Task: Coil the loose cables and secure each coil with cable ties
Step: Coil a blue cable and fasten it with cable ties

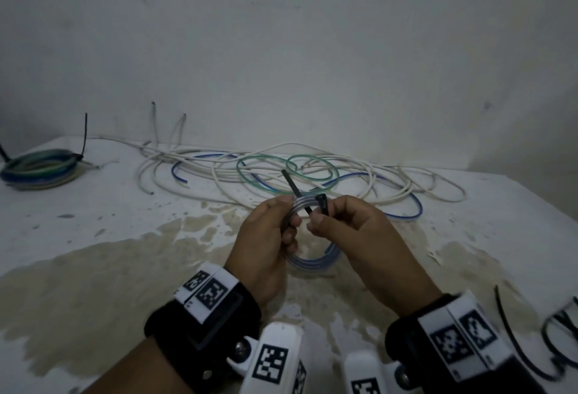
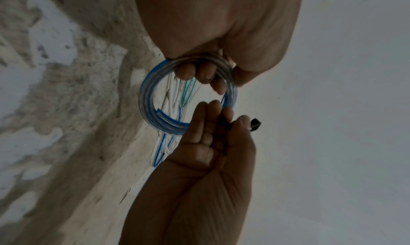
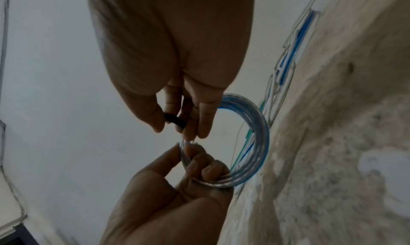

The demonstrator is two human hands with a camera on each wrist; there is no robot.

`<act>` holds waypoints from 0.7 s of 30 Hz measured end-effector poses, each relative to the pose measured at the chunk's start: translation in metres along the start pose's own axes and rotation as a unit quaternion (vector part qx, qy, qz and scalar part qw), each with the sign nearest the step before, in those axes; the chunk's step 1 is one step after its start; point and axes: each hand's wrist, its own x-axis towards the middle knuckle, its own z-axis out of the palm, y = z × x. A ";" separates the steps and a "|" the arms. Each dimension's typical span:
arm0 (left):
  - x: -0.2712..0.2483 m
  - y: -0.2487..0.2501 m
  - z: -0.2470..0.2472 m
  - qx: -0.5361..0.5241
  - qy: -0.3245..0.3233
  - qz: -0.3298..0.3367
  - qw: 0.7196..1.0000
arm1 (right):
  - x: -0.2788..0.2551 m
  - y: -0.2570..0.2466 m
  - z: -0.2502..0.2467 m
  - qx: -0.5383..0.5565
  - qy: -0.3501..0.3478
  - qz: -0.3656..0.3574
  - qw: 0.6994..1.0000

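Observation:
A small coil of blue and clear cable is held upright above the stained white table. My left hand grips the coil's top, fingers curled through the ring. A black cable tie wraps over the coil's top, its tail sticking up to the left. My right hand pinches the tie between thumb and fingers, right beside the left hand. The tie's head pokes out past the right thumb.
A tangle of loose white, blue and green cables lies along the wall behind my hands. A tied coil sits at the table's far left. Spare black ties lie at the near right edge.

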 end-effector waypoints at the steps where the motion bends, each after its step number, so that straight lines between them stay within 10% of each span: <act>1: 0.000 0.000 0.000 0.005 -0.018 -0.011 1.000 | 0.000 0.003 -0.002 0.012 -0.006 -0.004 1.000; 7: -0.001 0.006 0.001 0.030 -0.055 -0.051 0.997 | -0.004 0.009 -0.014 0.074 -0.021 -0.007 0.997; 21: -0.006 0.006 0.003 0.322 0.004 0.149 0.935 | -0.007 0.013 -0.008 -0.029 0.064 -0.065 0.995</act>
